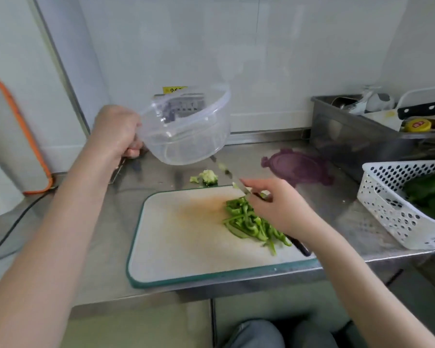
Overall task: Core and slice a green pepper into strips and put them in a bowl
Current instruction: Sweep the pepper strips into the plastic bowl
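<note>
Left hand [116,129] holds clear bowl [189,129] tilted above counter [98,234].

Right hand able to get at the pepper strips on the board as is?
Probably yes. The right hand sits right beside the pepper strips on the cutting board, nothing between them. But it grips the knife, so the fingers aren't free to gather.

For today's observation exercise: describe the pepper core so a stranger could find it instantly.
Start at the white cutting board on the steel counter. Just beyond its far edge lies the pepper core: a pale, seedy lump, unlike the long green strips on the board.
</note>
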`<state>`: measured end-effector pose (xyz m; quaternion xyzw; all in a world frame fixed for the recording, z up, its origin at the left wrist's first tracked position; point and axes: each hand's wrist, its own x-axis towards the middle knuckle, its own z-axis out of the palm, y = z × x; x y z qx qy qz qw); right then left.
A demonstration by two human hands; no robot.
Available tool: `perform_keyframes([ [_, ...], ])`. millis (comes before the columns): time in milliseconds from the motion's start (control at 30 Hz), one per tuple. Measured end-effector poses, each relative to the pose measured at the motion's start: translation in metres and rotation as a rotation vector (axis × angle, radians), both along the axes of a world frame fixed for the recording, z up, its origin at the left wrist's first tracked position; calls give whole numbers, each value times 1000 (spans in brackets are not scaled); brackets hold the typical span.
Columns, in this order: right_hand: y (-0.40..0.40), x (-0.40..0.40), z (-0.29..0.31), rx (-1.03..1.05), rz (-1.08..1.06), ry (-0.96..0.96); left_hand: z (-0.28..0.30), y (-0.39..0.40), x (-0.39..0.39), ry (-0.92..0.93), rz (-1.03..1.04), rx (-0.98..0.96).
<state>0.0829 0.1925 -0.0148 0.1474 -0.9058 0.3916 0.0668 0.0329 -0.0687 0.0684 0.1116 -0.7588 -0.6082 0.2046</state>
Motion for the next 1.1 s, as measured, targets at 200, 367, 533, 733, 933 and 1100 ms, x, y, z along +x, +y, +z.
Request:
perform_keyframes([
  [200, -116, 24, -45, 310, 128, 241, -19, -26, 66, 4, 77, -147],
  [367, -160, 17, -64, 557, 200, 110, -42, -23, 83, -42, 61, -205],
  [533, -121, 22, -63, 335, 98, 381, -50, -13, 87, -42, -10, -164],
  [733, 16, -13, -50, 397, -363, -2, -63, -1, 83, -61, -47, -107],
  [933, 5, -34, -65, 696, -90, -67, -84, 19, 74, -137, -71, -196],
  [1100, 14, -37, -60, 643, 13, -97, -90, 30, 71, -157, -148, -193],
])
